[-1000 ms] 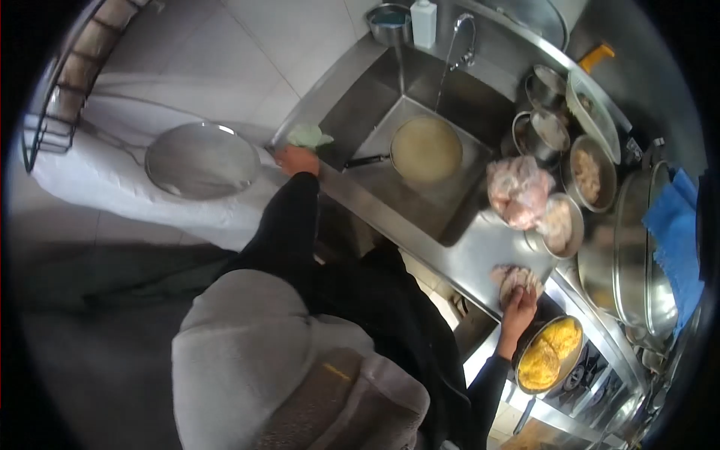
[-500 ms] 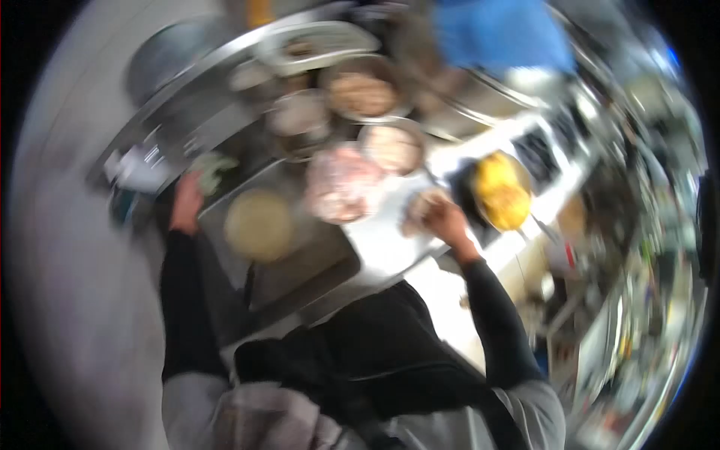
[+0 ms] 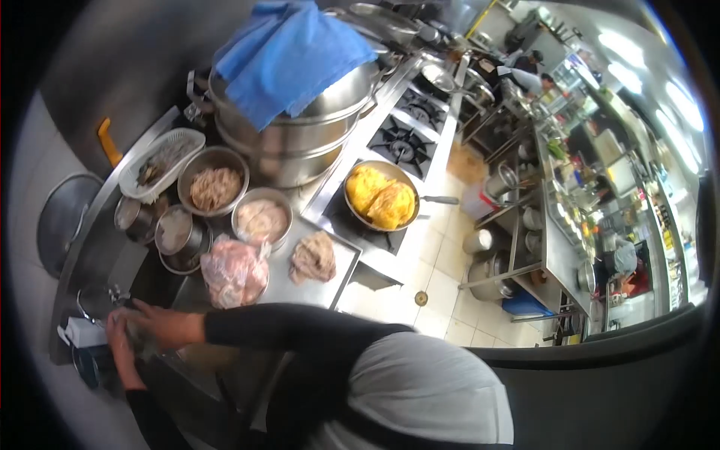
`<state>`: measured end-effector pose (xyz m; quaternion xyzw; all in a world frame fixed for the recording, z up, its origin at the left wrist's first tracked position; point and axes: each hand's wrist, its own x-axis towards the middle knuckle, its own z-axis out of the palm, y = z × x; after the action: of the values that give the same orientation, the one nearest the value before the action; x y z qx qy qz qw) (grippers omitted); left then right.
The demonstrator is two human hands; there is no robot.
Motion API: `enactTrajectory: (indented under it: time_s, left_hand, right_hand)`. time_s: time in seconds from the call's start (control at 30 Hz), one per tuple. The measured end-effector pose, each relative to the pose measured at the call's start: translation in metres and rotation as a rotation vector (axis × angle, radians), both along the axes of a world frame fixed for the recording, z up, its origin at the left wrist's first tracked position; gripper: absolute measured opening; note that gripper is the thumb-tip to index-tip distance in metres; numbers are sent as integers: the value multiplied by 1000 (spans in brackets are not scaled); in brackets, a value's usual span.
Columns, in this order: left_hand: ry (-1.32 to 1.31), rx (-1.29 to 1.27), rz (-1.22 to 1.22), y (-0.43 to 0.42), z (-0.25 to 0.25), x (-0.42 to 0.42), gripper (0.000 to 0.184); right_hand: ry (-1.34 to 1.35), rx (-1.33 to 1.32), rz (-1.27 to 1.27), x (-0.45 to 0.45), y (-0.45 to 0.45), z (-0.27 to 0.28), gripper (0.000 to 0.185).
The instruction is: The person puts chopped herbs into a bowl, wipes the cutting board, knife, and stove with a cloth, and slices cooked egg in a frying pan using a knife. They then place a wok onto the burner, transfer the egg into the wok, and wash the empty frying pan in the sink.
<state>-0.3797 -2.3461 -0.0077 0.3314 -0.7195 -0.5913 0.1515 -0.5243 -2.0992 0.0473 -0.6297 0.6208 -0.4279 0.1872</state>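
My left hand [image 3: 120, 346] is raised over the sink, close to the tap [image 3: 114, 294], with its fingers stretched out. From the right, my right hand [image 3: 171, 327] reaches across with fingers extended; its fingertips meet or overlap the left hand. I make out nothing held in either one. A white box [image 3: 86, 332] sits beside the left hand at the counter's edge. On the steel counter to the right lie a plastic bag of pinkish raw meat [image 3: 232, 271] and a crumpled beige lump [image 3: 313, 259], whose kind I cannot tell.
Metal bowls hold shredded meat [image 3: 214, 187] and pale pieces [image 3: 262, 219]. A white basket [image 3: 162, 161] stands behind. A blue cloth [image 3: 292, 64] covers a large steamer pot [image 3: 289, 154]. A pan [image 3: 414, 217] with yellow food rests on the stove [image 3: 409, 142], handle pointing right.
My right hand has let go of the beige lump on the counter and moved left to the sink, beside my left hand. The view has turned toward the stove and kitchen.
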Motion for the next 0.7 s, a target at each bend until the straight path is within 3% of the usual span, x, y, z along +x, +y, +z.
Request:
enactTrajectory:
  time_s: [0.03, 0.1, 0.17, 0.2, 0.27, 0.3, 0.33, 0.37, 0.4, 0.47, 0.53, 0.6, 0.67, 0.7]
  left_hand:
    - [121, 106, 0, 32, 31, 1, 31]
    - [264, 137, -11, 20, 13, 30, 35]
    - [393, 171, -15, 22, 5, 55, 40]
    - [118, 18, 116, 42, 12, 64, 42]
    - [-159, -135, 253, 37, -22, 87, 44]
    - [-116, -153, 45, 13, -84, 104, 44]
    - [-116, -160, -58, 10, -91, 113, 44]
    - [-112, -166, -161, 7, -96, 120, 44]
    - [-457, -608, -82, 26, -58, 104, 42]
    - [-843, -1062, -43, 26, -28, 106, 40]
    - [-362, -753, 268, 18, -37, 111, 38]
    - [-336, -735, 276, 32, -28, 104, 39]
    - [-731, -910, 119, 25, -42, 104, 39]
    - [-863, -968, 53, 23, -46, 102, 39]
  right_hand:
    - [40, -21, -56, 7, -29, 0, 73]
    - [-116, -97, 11, 26, -134, -74, 65]
    - [-145, -46, -2, 29, -152, -55, 58]
    - [-167, -25, -58, 36, -161, -49, 53]
    - [-192, -4, -107, 52, -194, -58, 47]
    - [-94, -46, -53, 62, -226, -80, 43]
    - [-6, -88, 1, 76, -247, -97, 40]
    - [-197, 145, -220, 88, -255, -92, 36]
    - [-158, 231, -402, 89, -242, -70, 32]
    - [-127, 433, -745, 90, -211, -18, 31]
    - [-128, 387, -602, 83, -251, -64, 29]
    - [-84, 203, -447, 95, -305, -144, 27]
    - [-116, -46, -58, 76, -288, -131, 25]
    - [-105, -3, -161, 74, -262, -101, 25]
